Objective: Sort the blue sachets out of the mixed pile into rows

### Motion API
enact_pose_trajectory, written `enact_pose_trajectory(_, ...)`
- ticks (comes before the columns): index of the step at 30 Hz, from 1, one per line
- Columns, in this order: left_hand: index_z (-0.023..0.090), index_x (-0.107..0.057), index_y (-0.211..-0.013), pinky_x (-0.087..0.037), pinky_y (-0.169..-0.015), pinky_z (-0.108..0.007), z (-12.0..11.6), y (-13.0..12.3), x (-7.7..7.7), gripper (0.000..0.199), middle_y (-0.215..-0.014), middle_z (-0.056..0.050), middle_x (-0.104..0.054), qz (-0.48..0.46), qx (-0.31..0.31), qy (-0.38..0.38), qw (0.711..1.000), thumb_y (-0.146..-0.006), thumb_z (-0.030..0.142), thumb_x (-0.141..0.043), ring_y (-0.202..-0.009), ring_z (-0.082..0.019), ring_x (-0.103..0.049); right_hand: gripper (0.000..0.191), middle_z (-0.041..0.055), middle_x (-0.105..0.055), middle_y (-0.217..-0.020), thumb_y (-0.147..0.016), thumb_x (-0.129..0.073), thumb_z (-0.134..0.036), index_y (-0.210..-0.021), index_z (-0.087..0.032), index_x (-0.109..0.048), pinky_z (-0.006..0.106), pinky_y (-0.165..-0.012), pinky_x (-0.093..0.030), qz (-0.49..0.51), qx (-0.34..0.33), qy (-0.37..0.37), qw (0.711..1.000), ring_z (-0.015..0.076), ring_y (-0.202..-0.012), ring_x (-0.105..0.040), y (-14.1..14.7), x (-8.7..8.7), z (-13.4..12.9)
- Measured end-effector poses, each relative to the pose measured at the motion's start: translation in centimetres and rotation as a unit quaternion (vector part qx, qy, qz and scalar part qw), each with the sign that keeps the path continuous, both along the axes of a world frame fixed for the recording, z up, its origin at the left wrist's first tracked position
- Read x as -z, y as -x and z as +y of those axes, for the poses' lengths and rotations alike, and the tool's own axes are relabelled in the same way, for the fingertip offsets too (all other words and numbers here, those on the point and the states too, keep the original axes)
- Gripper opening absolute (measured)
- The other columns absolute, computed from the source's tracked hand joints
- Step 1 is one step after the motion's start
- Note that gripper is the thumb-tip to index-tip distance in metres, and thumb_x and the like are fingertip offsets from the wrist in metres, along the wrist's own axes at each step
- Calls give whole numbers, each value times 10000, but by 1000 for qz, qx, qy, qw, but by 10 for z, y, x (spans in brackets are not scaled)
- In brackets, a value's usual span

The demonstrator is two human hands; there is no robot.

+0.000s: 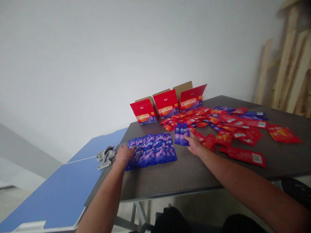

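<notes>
My right hand point(193, 144) is at the middle of the dark tabletop point(167, 181), gripping a small bunch of purple sachets point(181, 134) by their lower end. My left hand point(125, 153) rests on the left edge of a flat, overlapping layer of purple sachets point(152, 152), and its fingers hide whatever lies beneath them. A loose spread of red sachets point(233, 124) lies just beyond my right hand, mixed with a few purple ones at the far side.
Several open red cartons point(166, 104) stand in a row at the far edge of the dark table. A crumpled grey cloth point(105, 157) lies at its left edge, beside a blue table point(60, 191). Wooden boards point(289, 68) lean against the wall at right; dark bags sit below.
</notes>
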State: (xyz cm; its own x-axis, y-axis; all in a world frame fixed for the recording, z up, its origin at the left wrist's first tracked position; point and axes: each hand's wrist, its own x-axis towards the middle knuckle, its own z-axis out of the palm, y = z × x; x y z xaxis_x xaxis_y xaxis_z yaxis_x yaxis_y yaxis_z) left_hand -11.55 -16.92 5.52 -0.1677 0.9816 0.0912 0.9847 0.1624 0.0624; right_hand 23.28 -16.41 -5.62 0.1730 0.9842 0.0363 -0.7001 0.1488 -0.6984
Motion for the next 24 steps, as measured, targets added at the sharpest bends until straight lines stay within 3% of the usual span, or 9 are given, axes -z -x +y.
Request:
enact_pose_trajectory(2,68,-638,-979,-396,-862,-381,-1,-24,-4,539,-1027,-229,-632,-47,77,-29,995,-846,519,-374,-1019,-328,-567,496,-48,-665,-970,-633,-739,-227,-1079,-325,-548,314,-758,-540,-4,-7,-1,1000,146,-844,-650,1,-3,-3)
enact_pose_trajectory(4,127,-643,-955,-423,-775,-285,-2,-55,-3,470,-929,-128,-670,-93,154,-16,984,-841,517,-407,-871,-231,-611,522,-58,-665,-925,-611,-752,-209,-1078,-325,-551,302,-741,-541,-6,-14,-4,1000,139,-809,-647,2,-6,-6)
enact_pose_trajectory(7,136,-638,-940,-412,-617,-235,-3,-107,6,440,-802,-63,-662,-225,260,13,939,-810,524,-476,-684,-165,-587,517,-60,-659,-874,-588,-767,-202,-1055,-306,-569,294,-716,-541,-15,-26,-12,999,134,-766,-640,2,-9,-8)
enact_pose_trajectory(10,139,-630,-912,-393,-555,-211,-1,-151,19,403,-750,-38,-644,-330,281,37,900,-787,509,-527,-620,-133,-555,479,-53,-659,-841,-581,-771,-210,-1018,-277,-587,290,-709,-540,-25,-25,-15,999,138,-754,-638,2,-9,-8)
enact_pose_trajectory(14,146,-616,-901,-397,-556,-212,5,-188,33,329,-728,-30,-633,-398,247,59,881,-765,445,-593,-596,-122,-540,437,-36,-670,-828,-589,-767,-218,-990,-261,-597,296,-707,-539,-34,-32,-16,999,159,-773,-648,2,-8,-8)
enact_pose_trajectory(19,156,-608,-833,-418,-595,-216,12,-200,39,206,-682,-20,-613,-445,219,31,868,-761,349,-617,-608,-119,-534,433,-24,-681,-837,-612,-755,-219,-1012,-263,-596,307,-697,-549,-31,-34,-13,999,171,-775,-659,1,-10,-9)
enact_pose_trajectory(24,153,-571,-763,-390,-521,-195,25,-162,18,144,-599,15,-540,-496,176,35,850,-771,296,-570,-495,-76,-459,461,-20,-685,-831,-631,-741,-227,-1049,-289,-556,381,-687,-564,-12,-34,-10,999,205,-771,-678,2,-12,-11)
